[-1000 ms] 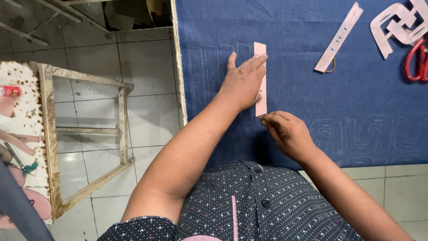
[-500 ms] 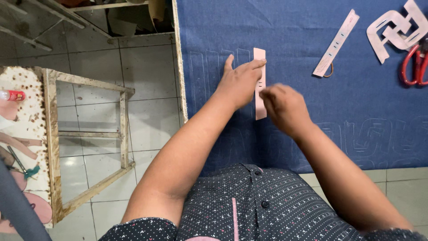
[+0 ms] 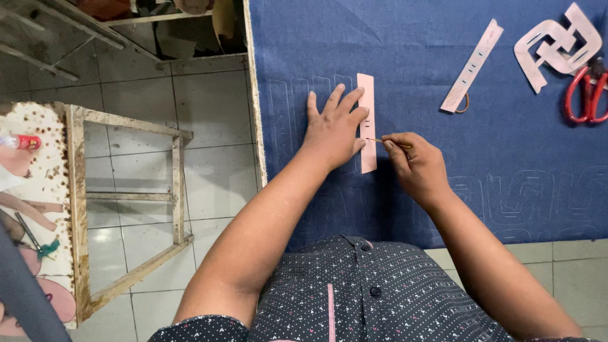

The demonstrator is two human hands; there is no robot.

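Your left hand point(image 3: 332, 130), fingers spread, pins the pink strip point(image 3: 367, 123) flat on the blue cloth point(image 3: 411, 69); your right hand point(image 3: 415, 164) pinches a thin marker point(image 3: 387, 142), tracing 1 slot. Keep the strip from shifting.

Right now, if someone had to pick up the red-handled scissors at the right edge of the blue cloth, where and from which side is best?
Probably by the handle loops of the red scissors, coming from the near side: the loops point toward the person and lie open on the blue cloth. The blade end lies by the pale cutout template, so the far side looks more crowded.
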